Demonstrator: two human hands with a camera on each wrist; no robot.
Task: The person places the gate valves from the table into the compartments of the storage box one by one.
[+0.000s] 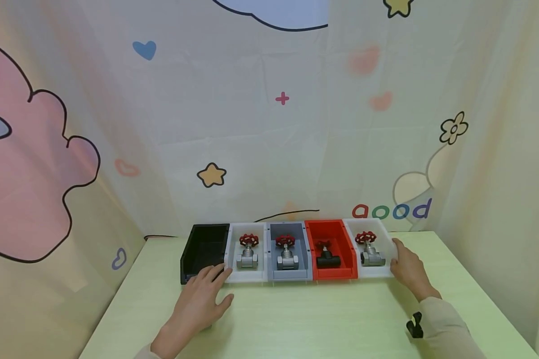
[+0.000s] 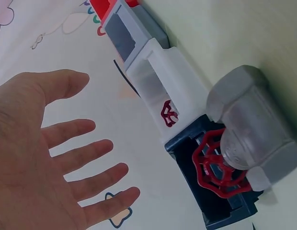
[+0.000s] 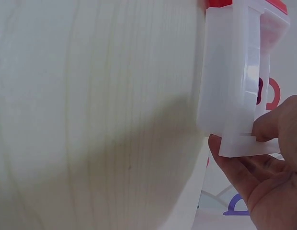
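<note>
My left hand (image 1: 202, 296) is spread with extended fingers in front of the black bin (image 1: 208, 227) and the left white bin (image 1: 259, 232). In the left wrist view a metal gate valve (image 2: 256, 122) with a red handwheel shows large beside the black bin; the left hand does not hold it. At the far right end of the row, my right hand (image 1: 410, 267) grips the side wall of the right white bin (image 3: 242, 67), thumb over the rim and fingers outside. That bin contains a gate valve (image 1: 372, 255) with a red handwheel.
Left to right, the joined bins are black, white, grey, red and white. Gate valves lie in the left white bin (image 1: 247, 259) and the grey bin (image 1: 287, 260); a black-bodied valve (image 1: 328, 259) is in the red bin (image 1: 348, 249). A patterned curtain (image 1: 251, 124) hangs behind the table (image 1: 305, 314).
</note>
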